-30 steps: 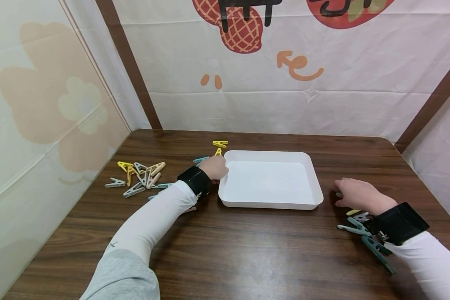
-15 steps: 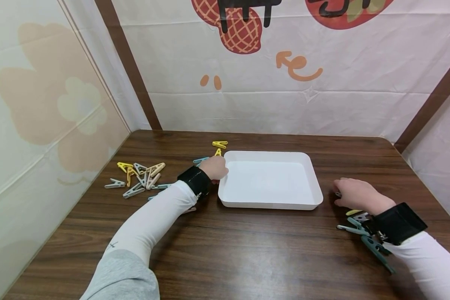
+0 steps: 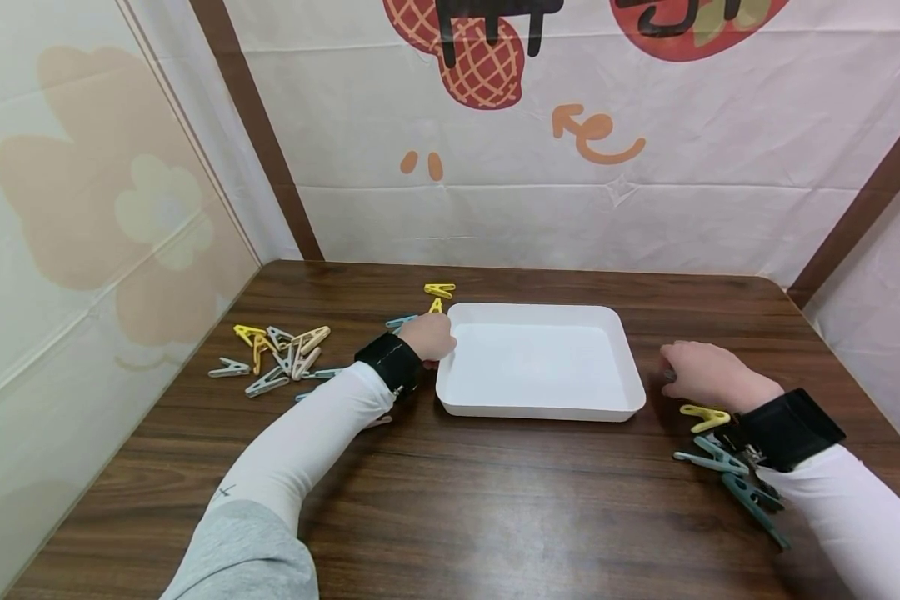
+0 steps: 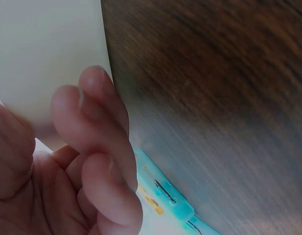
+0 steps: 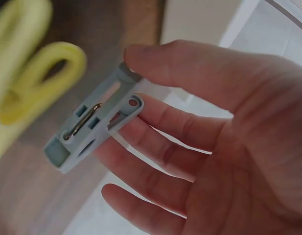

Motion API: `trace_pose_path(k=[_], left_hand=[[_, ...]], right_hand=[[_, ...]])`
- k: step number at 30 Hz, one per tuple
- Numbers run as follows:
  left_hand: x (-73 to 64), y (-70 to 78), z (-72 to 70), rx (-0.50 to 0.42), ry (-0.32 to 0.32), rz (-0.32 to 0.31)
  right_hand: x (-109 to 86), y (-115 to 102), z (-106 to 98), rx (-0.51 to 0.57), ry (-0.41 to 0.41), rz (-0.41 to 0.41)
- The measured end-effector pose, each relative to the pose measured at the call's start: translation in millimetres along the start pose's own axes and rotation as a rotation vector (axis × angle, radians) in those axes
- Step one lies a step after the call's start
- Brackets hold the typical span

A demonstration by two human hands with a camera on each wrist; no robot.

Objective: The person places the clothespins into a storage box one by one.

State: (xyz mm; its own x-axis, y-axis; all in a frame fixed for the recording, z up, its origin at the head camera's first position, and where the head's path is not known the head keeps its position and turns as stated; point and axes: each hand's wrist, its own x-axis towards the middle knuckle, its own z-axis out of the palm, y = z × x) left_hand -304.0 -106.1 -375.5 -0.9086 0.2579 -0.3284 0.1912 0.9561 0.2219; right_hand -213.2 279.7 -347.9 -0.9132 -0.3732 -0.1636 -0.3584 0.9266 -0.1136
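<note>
My right hand (image 3: pixel 708 371) is drawn into a pinch, thumb against fingers, on a grey-blue peg (image 5: pixel 89 117) just right of the white tray (image 3: pixel 540 358); the right wrist view shows its metal spring, while from my head only a sliver of it shows. My left hand (image 3: pixel 429 336) has its fingers bent over the tray's left edge, holding it; the left wrist view shows this, with my thumb cut off at the side. Near my right wrist lie a yellow peg (image 3: pixel 705 417), a pale teal peg (image 3: pixel 711 457) and a dark green peg (image 3: pixel 753 504), the last two partly behind my cuff (image 3: pixel 791 429); the yellow one blurs in the wrist view. A blue peg (image 3: pixel 401 321) is half hidden by my left hand. Farther left is a pile of pegs (image 3: pixel 288 354), some covered by my sleeve (image 3: pixel 322 433).
</note>
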Motion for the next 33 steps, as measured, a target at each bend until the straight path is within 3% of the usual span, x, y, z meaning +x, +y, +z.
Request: trace_pose_path(k=[7,17,27,33], left_hand=[[-0.2,1.0,0.7,-0.004,0.006,-0.020],[-2.2,2.3,0.4,-0.007,0.020,-0.019],[1.4,0.4,1.1,-0.021,0.008,-0.028],[-1.0,2.2,0.5,-0.010,0.007,-0.035]], right_hand=[[15.4,-14.5,-27.9,-0.028,0.116,-0.009],[44.9,-53.3,-45.5,-0.118,0.221,-0.139],[77.0,-72.7,-31.2,-0.142,0.188,-0.275],[88.8,-77.2,-19.7,-0.172,0.144,-0.310]])
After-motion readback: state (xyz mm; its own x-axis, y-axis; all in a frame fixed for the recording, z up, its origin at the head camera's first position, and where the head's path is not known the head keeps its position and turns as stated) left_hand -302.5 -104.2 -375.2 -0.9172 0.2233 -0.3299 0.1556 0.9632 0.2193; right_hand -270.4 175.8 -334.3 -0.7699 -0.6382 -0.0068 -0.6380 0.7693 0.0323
